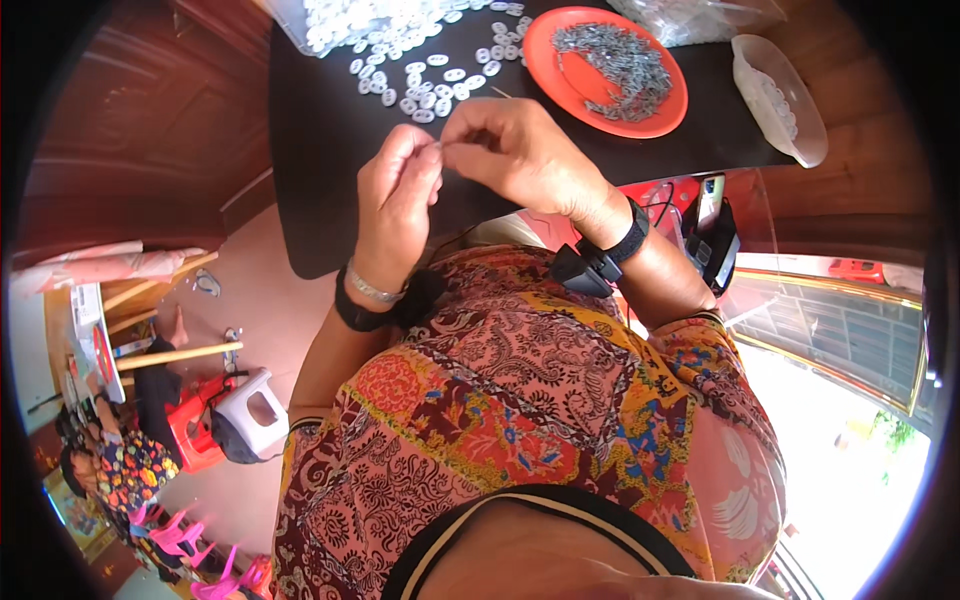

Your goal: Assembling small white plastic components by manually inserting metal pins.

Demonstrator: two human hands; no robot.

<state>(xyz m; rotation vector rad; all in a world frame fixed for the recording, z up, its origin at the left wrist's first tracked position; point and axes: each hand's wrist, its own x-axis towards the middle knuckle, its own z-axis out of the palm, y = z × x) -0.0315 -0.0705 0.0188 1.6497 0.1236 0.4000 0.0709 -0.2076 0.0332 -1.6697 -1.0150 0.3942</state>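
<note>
My left hand and my right hand meet fingertip to fingertip above the near part of a black table. Both are closed in a pinch; whatever lies between the fingers is too small or hidden to make out. Just beyond them, small white oval plastic pieces with holes lie scattered, thickening into a heap at the far edge. To the right of the ovals, an orange-red plate carries a pile of small grey metal pieces. Dark straps circle both my wrists.
A translucent white tray with small pale pieces stands at the table's right side, beside a clear plastic bag. A phone sits below the table's right edge. At lower left are a red-and-white stool and another person.
</note>
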